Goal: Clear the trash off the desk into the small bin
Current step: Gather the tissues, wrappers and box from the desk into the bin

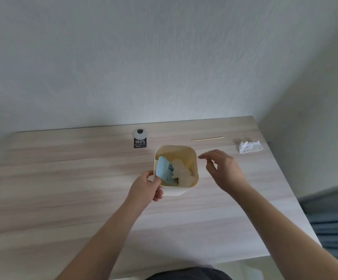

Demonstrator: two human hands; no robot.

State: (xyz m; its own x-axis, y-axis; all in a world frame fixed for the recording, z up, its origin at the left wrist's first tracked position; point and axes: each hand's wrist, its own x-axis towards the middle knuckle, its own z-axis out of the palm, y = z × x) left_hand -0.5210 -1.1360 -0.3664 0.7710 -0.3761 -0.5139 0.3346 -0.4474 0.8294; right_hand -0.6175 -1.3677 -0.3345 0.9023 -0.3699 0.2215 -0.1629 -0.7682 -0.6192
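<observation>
Left hand (147,187) grip pinches a blue packet (165,168) over the bin (175,151), hiding its contents; right hand (223,170), at 3 o'clock, grip wide.

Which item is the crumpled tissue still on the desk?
Start at the cream bin mid-desk, then look right toward the desk's far right corner. The crumpled tissue lies there, white and wrinkled, unlike the thin straight wooden stick to its left.
</observation>
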